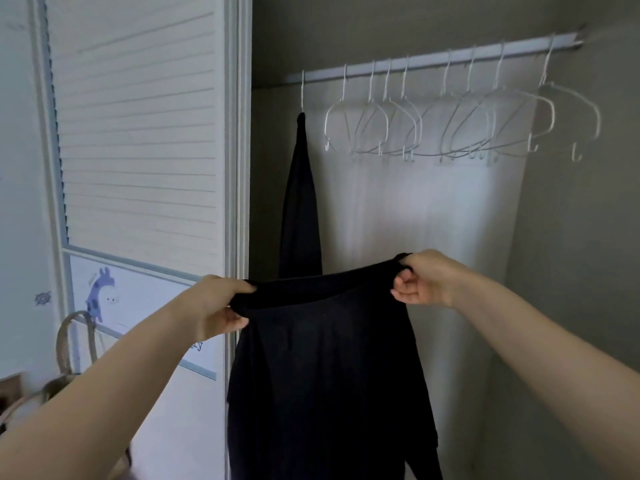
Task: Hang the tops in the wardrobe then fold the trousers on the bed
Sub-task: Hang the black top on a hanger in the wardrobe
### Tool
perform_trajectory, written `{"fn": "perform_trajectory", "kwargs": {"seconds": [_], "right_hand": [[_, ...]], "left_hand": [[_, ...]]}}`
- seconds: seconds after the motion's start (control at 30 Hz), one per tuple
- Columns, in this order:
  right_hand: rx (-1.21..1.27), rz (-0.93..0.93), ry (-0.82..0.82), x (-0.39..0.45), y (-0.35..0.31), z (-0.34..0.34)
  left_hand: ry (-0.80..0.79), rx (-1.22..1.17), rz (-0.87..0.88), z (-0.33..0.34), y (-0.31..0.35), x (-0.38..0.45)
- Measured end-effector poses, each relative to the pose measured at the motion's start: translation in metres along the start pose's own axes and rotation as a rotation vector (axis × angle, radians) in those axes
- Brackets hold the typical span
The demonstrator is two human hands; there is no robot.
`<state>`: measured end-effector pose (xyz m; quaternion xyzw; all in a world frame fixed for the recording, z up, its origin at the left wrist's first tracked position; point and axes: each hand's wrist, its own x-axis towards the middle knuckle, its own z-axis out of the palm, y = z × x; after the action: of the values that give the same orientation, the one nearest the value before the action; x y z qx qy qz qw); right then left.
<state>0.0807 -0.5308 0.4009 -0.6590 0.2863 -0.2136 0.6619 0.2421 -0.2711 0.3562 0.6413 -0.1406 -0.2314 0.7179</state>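
I hold a black top [329, 368] stretched out in front of the open wardrobe. My left hand [216, 310] grips its upper left edge and my right hand [422, 280] grips its upper right edge. The cloth hangs straight down below both hands to the bottom of the view. Behind it, another black garment [300, 202] hangs on a white hanger at the left end of the white rail [433, 58]. Several bare white hangers [450, 126] hang along the rest of the rail.
A white louvred wardrobe door [138, 133] stands to the left, with a giraffe picture [102, 292] on its lower panel. A woven basket handle [74, 341] rises at the lower left. The wardrobe's grey side wall [571, 237] closes the right.
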Motion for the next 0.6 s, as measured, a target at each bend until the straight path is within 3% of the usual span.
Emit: {"fn": "perform_trajectory", "kwargs": {"seconds": [0.2,0.33,0.43,0.6], "right_hand": [[-0.323,-0.05,0.161,0.009,0.001,-0.012],[-0.579,0.021,0.005,0.005,-0.006,-0.003],[-0.711,0.001,-0.12,0.003,-0.015,0.013],[-0.599,-0.211,-0.046,0.014,-0.053,0.036]], "left_hand": [[-0.156,-0.367,-0.077,-0.01,-0.001,-0.002],[-0.13,-0.5,-0.015,0.009,0.016,0.005],[-0.15,-0.421,0.006,0.025,0.026,0.007],[-0.129,-0.103,0.03,0.039,0.036,0.013]]}}
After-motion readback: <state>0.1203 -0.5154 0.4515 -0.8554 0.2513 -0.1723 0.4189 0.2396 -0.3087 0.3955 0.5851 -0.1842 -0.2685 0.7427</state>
